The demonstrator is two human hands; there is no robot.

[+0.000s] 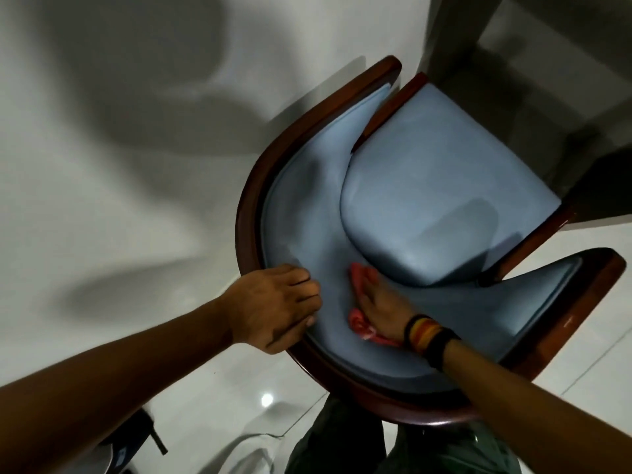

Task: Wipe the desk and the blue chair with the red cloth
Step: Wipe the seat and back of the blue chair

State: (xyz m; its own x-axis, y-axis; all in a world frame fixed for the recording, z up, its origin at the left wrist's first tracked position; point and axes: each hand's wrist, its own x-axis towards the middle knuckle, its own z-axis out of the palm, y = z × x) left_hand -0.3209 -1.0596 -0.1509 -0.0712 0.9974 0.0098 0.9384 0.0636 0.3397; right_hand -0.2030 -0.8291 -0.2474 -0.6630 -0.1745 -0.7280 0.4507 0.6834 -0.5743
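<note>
Left hand [277,309] grips the blue chair [427,159] by its near rim; flat right hand [381,302] presses the red cloth [357,325] against its backrest.

I see a glossy white tiled floor [102,200]. The blue chair [444,172], framed in dark wood, stands on it at centre, its seat front toward the desk [451,35] at 1 o'clock. A blurred dark object [150,432] sits at 7 o'clock.

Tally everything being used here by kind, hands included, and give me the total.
hands: 2 (left hand, right hand)
blue chair: 1
red cloth: 1
total: 4
</note>
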